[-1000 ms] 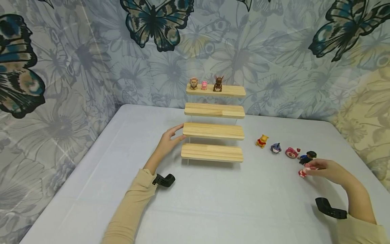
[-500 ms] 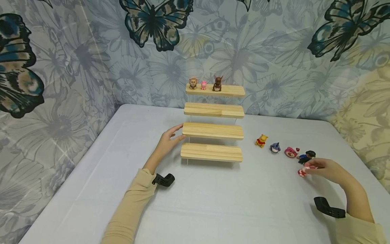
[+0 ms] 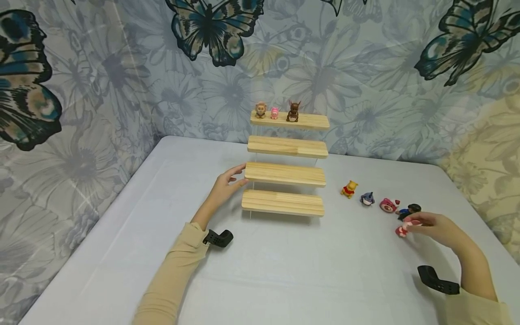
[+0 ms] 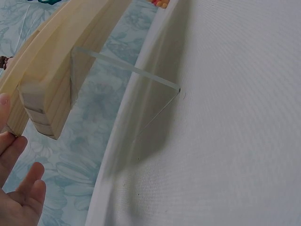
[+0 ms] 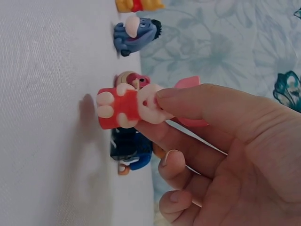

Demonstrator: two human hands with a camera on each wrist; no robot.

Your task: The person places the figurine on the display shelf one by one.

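Observation:
My right hand (image 3: 436,228) pinches a small red-and-pink toy figurine (image 5: 127,106) with pink ears by its head, between thumb and fingers. The figurine appears upright, low over the white table at the right. Behind it are a dark-clothed figurine (image 5: 131,146) with blue sleeves and a pink bear figurine (image 3: 387,205). At the left end of a four-tier wooden display shelf (image 3: 284,174), my left hand (image 3: 223,187) grips the second board from the bottom. In the left wrist view, thumb and a finger meet the board end (image 4: 16,115); the other fingers are off it.
Left of the bear stand a blue donkey figurine (image 3: 367,198) and a yellow bear figurine (image 3: 349,189). A lion (image 3: 260,109), a small pink figurine (image 3: 274,113) and a brown kangaroo-like figurine (image 3: 293,112) sit on the top tier. A patterned wall backs the white table (image 3: 304,266).
The right hand with its figurine has shifted very slightly left. The left hand stays at the shelf. The head view has tilted a little.

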